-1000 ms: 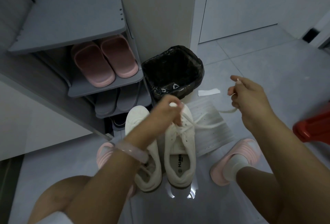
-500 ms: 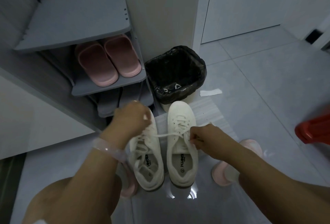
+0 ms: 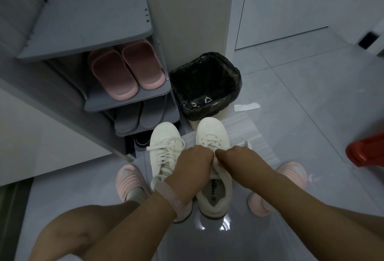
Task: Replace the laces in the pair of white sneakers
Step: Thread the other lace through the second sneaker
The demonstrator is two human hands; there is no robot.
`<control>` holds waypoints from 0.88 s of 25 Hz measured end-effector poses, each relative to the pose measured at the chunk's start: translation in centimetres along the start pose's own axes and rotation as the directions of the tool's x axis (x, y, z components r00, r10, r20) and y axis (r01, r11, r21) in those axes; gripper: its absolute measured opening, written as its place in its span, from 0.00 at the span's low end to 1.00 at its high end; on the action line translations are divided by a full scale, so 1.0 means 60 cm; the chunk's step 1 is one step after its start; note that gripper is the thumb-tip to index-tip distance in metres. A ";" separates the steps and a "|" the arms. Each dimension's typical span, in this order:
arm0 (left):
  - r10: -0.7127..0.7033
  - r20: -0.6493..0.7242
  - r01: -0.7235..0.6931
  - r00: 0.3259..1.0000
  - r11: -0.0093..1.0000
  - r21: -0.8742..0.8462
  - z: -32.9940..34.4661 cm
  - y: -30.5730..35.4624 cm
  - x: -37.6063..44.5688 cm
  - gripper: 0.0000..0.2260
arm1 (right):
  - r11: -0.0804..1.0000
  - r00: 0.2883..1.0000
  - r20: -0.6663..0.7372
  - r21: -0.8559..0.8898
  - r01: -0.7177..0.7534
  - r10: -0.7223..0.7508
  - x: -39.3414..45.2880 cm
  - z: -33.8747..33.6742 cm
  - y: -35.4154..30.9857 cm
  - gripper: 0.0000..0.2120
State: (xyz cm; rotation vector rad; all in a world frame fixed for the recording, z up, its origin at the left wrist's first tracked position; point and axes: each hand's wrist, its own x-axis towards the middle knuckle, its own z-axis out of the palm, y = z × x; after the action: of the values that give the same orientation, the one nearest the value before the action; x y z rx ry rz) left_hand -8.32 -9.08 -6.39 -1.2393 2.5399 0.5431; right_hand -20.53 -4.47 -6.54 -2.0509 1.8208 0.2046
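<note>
Grey floor tiles [image 3: 291,86] fill this dim entryway, seen from a crouch. Nearest, both hands meet over the right sneaker [image 3: 214,177]: the left hand [image 3: 191,169] and right hand [image 3: 234,161] each have fingers curled, pinching the lace [image 3: 218,164] at the shoe's upper eyelets, knuckles nearly touching. One loose end trails off past the right hand. Just beside it, touching along the side, stands the left sneaker [image 3: 164,156], laced up its front with its ends lying loose and untied across the tongue. My reading is that the left shoe is threaded but not tied, and the right is at its last eyelets or the knot; whether these laces are the new ones I cannot tell. Beyond the toes sit a white mat [image 3: 249,134], a black-lined bin [image 3: 205,86], a paper scrap [image 3: 247,107], and a shoe rack [image 3: 124,102] holding pink slippers [image 3: 126,69].
</note>
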 end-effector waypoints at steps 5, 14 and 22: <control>-0.017 -0.063 0.009 0.998 0.993 -0.122 0.015 -0.002 0.010 0.11 | 0.998 0.997 -0.053 0.036 -0.048 0.050 0.000 0.002 -0.003 0.12; -0.032 -0.108 -0.007 0.994 0.940 -0.342 0.010 -0.017 0.018 0.12 | 0.954 0.990 -0.112 0.295 -0.049 0.085 -0.002 0.015 0.025 0.05; -0.049 -0.142 -0.032 0.989 0.857 -0.514 0.036 -0.016 0.032 0.07 | 0.842 0.932 -0.229 0.524 -0.125 0.281 0.001 0.035 0.028 0.05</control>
State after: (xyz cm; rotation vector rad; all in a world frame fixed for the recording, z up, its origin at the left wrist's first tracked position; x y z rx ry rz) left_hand -8.55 -10.00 -9.29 -1.5059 2.5967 1.2379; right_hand -21.88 -3.87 -8.82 -1.5757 2.0003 -0.5076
